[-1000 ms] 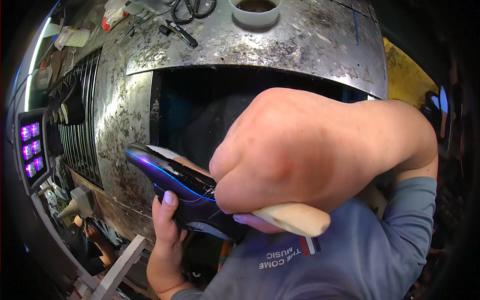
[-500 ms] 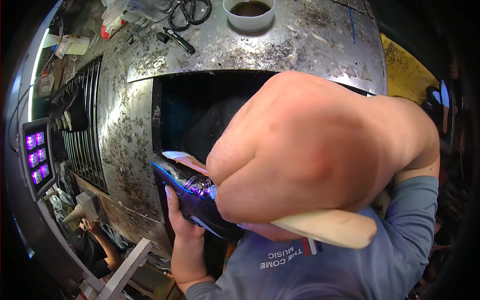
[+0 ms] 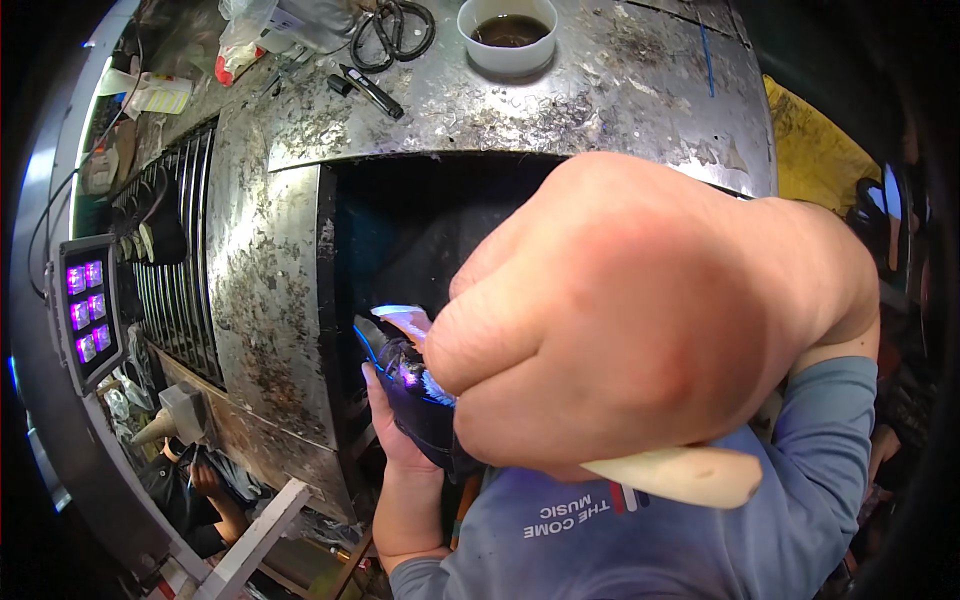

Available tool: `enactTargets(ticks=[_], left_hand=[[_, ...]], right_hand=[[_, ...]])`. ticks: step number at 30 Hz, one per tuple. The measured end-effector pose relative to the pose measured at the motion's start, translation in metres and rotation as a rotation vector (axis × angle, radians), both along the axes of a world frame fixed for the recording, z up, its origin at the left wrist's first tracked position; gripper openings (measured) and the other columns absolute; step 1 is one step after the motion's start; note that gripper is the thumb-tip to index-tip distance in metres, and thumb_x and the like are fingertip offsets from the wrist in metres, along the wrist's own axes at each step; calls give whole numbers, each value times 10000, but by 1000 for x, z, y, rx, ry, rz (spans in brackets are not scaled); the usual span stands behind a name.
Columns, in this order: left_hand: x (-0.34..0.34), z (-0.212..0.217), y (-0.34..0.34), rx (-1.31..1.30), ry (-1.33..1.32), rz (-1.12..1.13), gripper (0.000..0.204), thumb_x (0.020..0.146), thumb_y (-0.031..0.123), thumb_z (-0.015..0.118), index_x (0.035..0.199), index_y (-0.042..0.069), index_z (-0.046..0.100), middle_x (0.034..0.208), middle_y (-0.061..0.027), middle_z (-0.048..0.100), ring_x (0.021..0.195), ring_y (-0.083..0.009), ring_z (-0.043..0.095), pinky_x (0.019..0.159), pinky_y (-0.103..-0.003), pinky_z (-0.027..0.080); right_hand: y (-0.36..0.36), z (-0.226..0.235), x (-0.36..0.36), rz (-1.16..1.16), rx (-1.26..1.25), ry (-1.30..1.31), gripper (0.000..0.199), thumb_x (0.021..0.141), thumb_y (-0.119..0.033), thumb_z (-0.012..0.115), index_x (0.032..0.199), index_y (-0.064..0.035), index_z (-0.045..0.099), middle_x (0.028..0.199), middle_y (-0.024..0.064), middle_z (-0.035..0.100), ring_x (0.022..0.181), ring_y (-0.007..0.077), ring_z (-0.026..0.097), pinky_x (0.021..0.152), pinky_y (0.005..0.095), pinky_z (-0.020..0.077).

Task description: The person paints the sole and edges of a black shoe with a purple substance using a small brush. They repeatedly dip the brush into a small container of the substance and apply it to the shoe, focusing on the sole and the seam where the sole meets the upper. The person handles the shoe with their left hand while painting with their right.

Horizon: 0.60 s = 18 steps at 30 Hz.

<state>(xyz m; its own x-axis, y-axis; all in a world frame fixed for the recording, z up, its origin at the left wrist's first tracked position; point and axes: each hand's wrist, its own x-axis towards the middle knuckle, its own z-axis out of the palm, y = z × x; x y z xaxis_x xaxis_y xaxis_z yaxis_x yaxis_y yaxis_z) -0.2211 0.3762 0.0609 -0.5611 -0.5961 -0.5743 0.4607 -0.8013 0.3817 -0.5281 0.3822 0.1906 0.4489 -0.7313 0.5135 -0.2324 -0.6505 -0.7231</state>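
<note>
A black shoe (image 3: pixel 420 421) with a blue-lit edge line rests in my left hand (image 3: pixel 405 440), whose thumb lies along its side. A pale, tan-tinged strip (image 3: pixel 404 319) shows at the shoe's far end. My right hand (image 3: pixel 600 340) is closed around a brush, seen from its back, and hides much of the shoe. The brush's pale wooden handle (image 3: pixel 690 475) sticks out below the fist toward the right. Whitish bristles (image 3: pixel 437 388) show beside the fingers, against the shoe's upper. The rest of the brush is hidden.
Beyond my hands stretches a stained metal bench (image 3: pixel 270 280) with a dark opening. On it are a white bowl of dark liquid (image 3: pixel 508 38), black scissors (image 3: pixel 392 35) and a black marker (image 3: pixel 371 91). Left stand a purple-lit lamp (image 3: pixel 86 311) and another person's hand (image 3: pixel 205 478).
The shoe has shifted right and its far end has turned. My right hand has moved a little right with the brush. The whole view has shifted slightly.
</note>
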Motion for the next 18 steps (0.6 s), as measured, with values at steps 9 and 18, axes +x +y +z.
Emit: enactTargets(ticks=[9, 18], left_hand=[[-4, -20, 8, 251, 246, -13, 736, 970, 555, 553, 1477, 36, 429, 1324, -173, 602, 1166, -323, 634, 939, -437, 534], [-23, -26, 31, 651, 612, 9, 627, 944, 291, 698, 1428, -2, 429, 1169, -99, 670, 989, -241, 721, 734, -343, 599]], right_hand=[[-10, -3, -40, -258, -312, 68, 153, 832, -140, 749, 891, -5, 707, 827, 111, 707, 764, 251, 711, 695, 338, 566], [-75, -64, -121, -1019, 121, 599, 205, 833, -339, 726, 974, -205, 788, 892, 92, 755, 859, 305, 727, 783, 430, 584]])
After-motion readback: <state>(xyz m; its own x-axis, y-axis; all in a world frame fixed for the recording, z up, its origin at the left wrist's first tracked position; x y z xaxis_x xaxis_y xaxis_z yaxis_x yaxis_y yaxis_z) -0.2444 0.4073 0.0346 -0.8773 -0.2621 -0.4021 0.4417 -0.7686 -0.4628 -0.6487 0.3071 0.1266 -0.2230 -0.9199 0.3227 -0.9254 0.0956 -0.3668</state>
